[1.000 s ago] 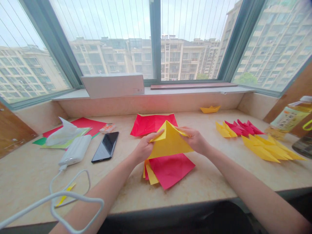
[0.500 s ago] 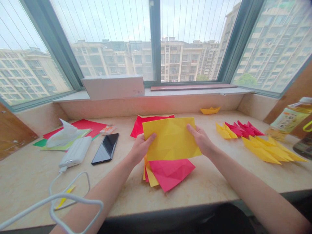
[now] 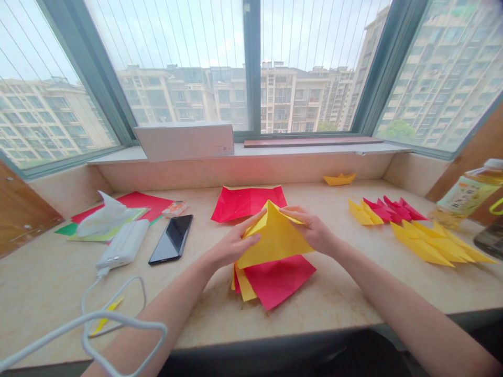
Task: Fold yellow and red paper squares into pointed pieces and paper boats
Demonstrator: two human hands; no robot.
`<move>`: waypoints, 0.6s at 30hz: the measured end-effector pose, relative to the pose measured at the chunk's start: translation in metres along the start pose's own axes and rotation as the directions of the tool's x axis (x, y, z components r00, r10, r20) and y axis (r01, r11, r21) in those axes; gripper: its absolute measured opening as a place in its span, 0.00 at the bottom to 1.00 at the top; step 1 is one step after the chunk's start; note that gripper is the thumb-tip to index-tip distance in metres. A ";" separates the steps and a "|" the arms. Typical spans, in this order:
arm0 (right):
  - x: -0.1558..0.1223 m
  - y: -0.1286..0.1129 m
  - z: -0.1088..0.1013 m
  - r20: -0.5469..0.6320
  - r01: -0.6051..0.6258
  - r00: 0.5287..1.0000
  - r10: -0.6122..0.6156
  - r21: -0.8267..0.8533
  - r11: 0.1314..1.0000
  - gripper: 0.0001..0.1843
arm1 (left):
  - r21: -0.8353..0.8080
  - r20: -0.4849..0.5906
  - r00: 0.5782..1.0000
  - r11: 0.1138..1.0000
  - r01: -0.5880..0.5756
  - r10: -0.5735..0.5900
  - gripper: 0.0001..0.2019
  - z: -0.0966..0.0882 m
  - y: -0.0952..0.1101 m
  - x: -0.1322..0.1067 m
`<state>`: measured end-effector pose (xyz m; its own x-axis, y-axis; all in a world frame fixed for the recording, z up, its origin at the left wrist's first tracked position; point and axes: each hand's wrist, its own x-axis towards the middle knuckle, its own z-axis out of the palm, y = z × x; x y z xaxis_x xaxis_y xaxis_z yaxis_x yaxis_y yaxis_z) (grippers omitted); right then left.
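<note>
A creased yellow sheet of paper (image 3: 275, 238) is between my hands, its top corners bent back so that it rises to a point. My left hand (image 3: 238, 241) grips its left side, thumb on the front face. On the right side my right hand (image 3: 310, 225) has its fingers along the folded upper edge. Both hands are closed on the paper; some fingertips are hidden behind it. Below lies a creased pink-red sheet (image 3: 281, 280) on top of yellow ones (image 3: 245, 287). Behind the hands rests a red sheet (image 3: 247, 201) with fold lines.
Folded yellow paper boats (image 3: 436, 243) and pink ones (image 3: 393, 208) stand at the right, beside a bottle (image 3: 467, 191). One orange-yellow boat (image 3: 339, 180) sits at the back. On the left are a phone (image 3: 172, 240), a white power bank (image 3: 123, 243), its cable (image 3: 129, 317) and coloured paper (image 3: 143, 204).
The yellow sheet was held out flat. Now its upper corners are folded back into a peak, and my fingers have shifted inward along the top edges.
</note>
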<state>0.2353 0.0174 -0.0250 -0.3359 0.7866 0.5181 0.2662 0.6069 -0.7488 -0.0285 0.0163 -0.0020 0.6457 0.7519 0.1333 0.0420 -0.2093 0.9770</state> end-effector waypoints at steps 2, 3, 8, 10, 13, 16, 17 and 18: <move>-0.002 0.000 0.000 0.001 0.042 0.999 -0.042 -0.073 0.996 0.22 | -0.041 0.056 0.998 0.999 -0.007 0.010 0.32 0.001 0.004 -0.002; -0.002 -0.001 0.000 -0.004 0.057 0.998 -0.058 -0.103 0.993 0.23 | -0.065 0.059 0.998 0.998 -0.011 0.015 0.31 0.002 0.006 -0.003; -0.005 -0.011 -0.002 0.035 0.107 0.994 -0.102 -0.197 0.974 0.22 | -0.103 -0.069 0.994 0.991 0.081 -0.089 0.31 0.010 0.011 0.003; -0.006 -0.018 -0.005 0.123 0.116 0.988 -0.093 -0.193 0.974 0.28 | -0.079 -0.121 0.987 0.992 0.096 -0.105 0.32 0.011 0.010 0.005; -0.005 -0.023 -0.005 0.181 0.061 0.983 -0.036 -0.131 0.990 0.31 | -0.006 -0.161 0.984 0.997 0.079 -0.079 0.29 0.011 0.008 0.006; -0.005 -0.019 -0.001 0.116 -0.067 0.990 0.078 -0.098 0.993 0.26 | 0.138 -0.173 0.985 0.989 0.048 -0.023 0.25 0.011 0.005 0.006; -0.005 -0.018 0.002 0.090 -0.088 0.991 0.098 -0.104 0.991 0.24 | 0.187 -0.174 0.985 0.982 0.028 0.005 0.23 0.011 0.004 0.005; -0.005 -0.016 0.004 0.072 -0.092 0.992 0.100 -0.113 0.989 0.22 | 0.226 -0.170 0.985 0.974 0.008 0.032 0.22 0.011 0.004 0.005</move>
<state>0.2289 0.0032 -0.0168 -0.3713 0.8334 0.4094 0.3965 0.5409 -0.7417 -0.0162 0.0122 0.0007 0.5074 0.8403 0.1909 0.2184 -0.3396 0.9149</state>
